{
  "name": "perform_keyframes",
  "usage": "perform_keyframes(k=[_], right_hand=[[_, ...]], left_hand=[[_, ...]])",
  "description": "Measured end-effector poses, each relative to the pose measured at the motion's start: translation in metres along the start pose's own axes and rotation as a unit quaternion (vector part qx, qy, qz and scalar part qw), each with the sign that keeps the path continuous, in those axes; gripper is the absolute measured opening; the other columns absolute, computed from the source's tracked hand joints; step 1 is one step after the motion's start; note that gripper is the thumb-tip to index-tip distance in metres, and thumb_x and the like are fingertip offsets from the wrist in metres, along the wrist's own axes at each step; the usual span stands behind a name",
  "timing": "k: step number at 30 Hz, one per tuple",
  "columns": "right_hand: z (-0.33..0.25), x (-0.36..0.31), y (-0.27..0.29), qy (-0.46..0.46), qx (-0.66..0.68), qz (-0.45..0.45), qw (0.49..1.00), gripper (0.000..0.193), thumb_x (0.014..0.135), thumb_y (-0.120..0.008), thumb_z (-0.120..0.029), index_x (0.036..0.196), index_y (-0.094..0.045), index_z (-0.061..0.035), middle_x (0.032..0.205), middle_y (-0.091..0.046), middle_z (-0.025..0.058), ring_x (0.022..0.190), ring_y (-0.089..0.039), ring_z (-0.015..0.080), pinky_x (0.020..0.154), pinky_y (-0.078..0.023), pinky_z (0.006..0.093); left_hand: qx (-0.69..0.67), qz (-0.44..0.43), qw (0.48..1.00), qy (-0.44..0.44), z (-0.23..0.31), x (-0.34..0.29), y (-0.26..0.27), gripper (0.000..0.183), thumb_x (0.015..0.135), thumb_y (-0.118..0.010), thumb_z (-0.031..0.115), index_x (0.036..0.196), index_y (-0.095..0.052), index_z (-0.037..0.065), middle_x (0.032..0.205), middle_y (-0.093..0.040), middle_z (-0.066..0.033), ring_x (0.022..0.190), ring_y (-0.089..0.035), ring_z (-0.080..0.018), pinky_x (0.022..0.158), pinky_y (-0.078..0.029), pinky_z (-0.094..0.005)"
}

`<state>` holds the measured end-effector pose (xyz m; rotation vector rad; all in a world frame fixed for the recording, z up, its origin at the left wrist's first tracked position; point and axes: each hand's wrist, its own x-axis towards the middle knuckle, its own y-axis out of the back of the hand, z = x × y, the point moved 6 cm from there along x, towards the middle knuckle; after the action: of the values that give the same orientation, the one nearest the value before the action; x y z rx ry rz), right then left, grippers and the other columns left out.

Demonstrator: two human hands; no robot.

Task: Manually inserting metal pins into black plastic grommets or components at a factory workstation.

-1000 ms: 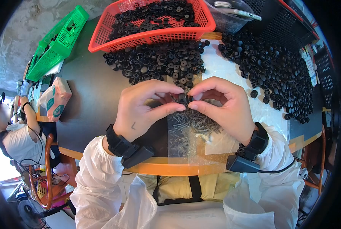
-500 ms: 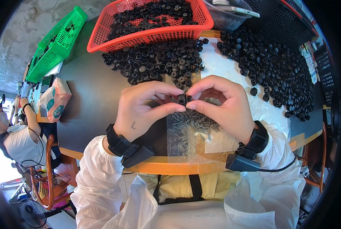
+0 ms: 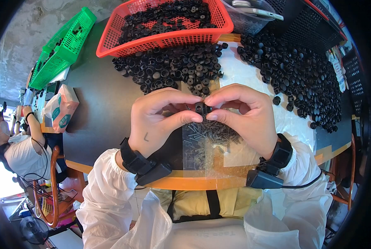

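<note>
Both hands pinching one small black part over the desk.

Far left: green basket (image 3: 57, 52), tissue pack (image 3: 60, 108) on desk (image 3: 102, 108). Left hand (image 3: 158, 120) grip pressed together on the black part (image 3: 201, 109), thumb and fingers on its left side. Right hand (image 3: 245, 114) grip pinches the same part from the right. Below it, small metal pins (image 3: 212, 133) on clear plastic sheet (image 3: 202, 155). Behind: red basket (image 3: 160, 39) of black parts; loose black caps (image 3: 173, 68) spread across desk to the right.

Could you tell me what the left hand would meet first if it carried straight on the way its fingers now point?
The left hand points rightward, so it would most likely meet the right hand at once; both already pinch the same small black part.
</note>
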<state>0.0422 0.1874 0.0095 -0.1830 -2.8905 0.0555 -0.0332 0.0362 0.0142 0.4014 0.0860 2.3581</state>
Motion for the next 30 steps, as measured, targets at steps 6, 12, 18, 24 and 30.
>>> perform_keyframes(k=[6, 12, 18, 24, 30], right_hand=[[0.0011, -0.0012, -0.001, -0.012, 0.016, 0.002, 1.0, 0.021, 0.08, -0.07, 0.006, 0.1, -0.069, 0.0007, 0.1, -0.067, 0.0082, 0.091, -0.065, 0.0142, 0.083, -0.054, 0.0266], [-0.001, -0.001, 0.0027, 0.011, -0.005, 0.014, 1.0, 0.022, 0.08, -0.07, 0.006, 0.101, -0.069, 0.0001, 0.101, -0.066, 0.0082, 0.092, -0.065, 0.0153, 0.083, -0.053, 0.0266], [-0.0002, -0.0005, 0.0019, 0.006, -0.007, -0.002, 1.0, 0.022, 0.08, -0.07, 0.005, 0.101, -0.069, 0.0001, 0.1, -0.066, 0.0081, 0.09, -0.065, 0.0148, 0.082, -0.053, 0.0262], [-0.0023, -0.0005, 0.0007, 0.019, -0.021, -0.002, 1.0, 0.021, 0.08, -0.07, 0.004, 0.101, -0.068, 0.0008, 0.098, -0.066, 0.0077, 0.089, -0.065, 0.0138, 0.081, -0.054, 0.026], [-0.004, -0.0017, 0.0005, 0.005, -0.03, 0.015, 0.999, 0.018, 0.079, -0.072, 0.003, 0.097, -0.067, 0.0013, 0.093, -0.068, 0.0067, 0.086, -0.066, 0.0127, 0.079, -0.054, 0.026]], left_hand=[[0.02, -0.002, 1.0, -0.002, 0.0025, 0.0, 0.0, 0.029, 0.075, -0.076, -0.003, 0.102, -0.066, -0.004, 0.096, -0.065, -0.0096, 0.082, -0.065, -0.0132, 0.071, -0.052, -0.0241], [0.036, -0.002, 0.999, -0.03, 0.0027, 0.0004, 0.0009, 0.03, 0.075, -0.077, -0.002, 0.103, -0.065, -0.004, 0.097, -0.065, -0.0091, 0.082, -0.064, -0.0125, 0.071, -0.052, -0.0237], [0.038, -0.008, 0.999, -0.026, 0.0038, 0.0002, 0.0008, 0.032, 0.074, -0.078, -0.003, 0.103, -0.065, -0.003, 0.097, -0.065, -0.0089, 0.082, -0.063, -0.0118, 0.071, -0.051, -0.0229], [0.044, -0.005, 0.999, -0.023, 0.0058, -0.0003, 0.0005, 0.033, 0.072, -0.079, -0.003, 0.102, -0.066, -0.003, 0.098, -0.065, -0.0091, 0.082, -0.063, -0.0118, 0.071, -0.051, -0.0227], [0.073, -0.005, 0.996, -0.044, 0.0055, -0.0004, 0.0008, 0.032, 0.072, -0.08, -0.002, 0.101, -0.067, -0.003, 0.098, -0.066, -0.0101, 0.082, -0.064, -0.0126, 0.071, -0.051, -0.0238]])
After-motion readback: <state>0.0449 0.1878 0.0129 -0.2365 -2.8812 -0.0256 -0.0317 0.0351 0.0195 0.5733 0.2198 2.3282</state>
